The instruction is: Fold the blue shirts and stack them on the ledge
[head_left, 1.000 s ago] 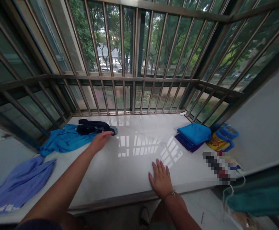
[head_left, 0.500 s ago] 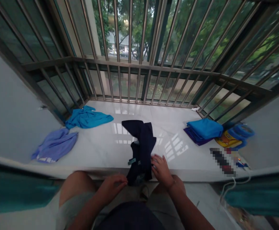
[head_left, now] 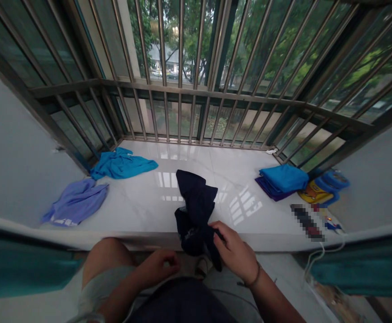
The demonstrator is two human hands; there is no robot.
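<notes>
A dark navy garment point(head_left: 197, 204) lies crumpled on the white sill, its near end hanging over the front edge. My right hand point(head_left: 236, 251) pinches the garment's right side near that edge, thumb and fingers closed on the cloth. To the left of the hanging part, my left hand point(head_left: 160, 268) is held with its fingers curled in, apart from the garment. I see no cloth in it. What kind of garment it is cannot be made out from the bunched folds.
Crumpled on the left of the sill point(head_left: 138, 206) are a teal-blue garment point(head_left: 120, 163) and a lilac garment point(head_left: 77, 202). A folded blue and purple stack point(head_left: 283, 179) sits on the right, beside a blue and yellow container point(head_left: 327, 186). Metal bars point(head_left: 178, 92) line the window behind.
My right hand has closed on the garment's right side and pulled it rightward, bunching the cloth differently. My left hand has come away from the cloth and curled its fingers.
</notes>
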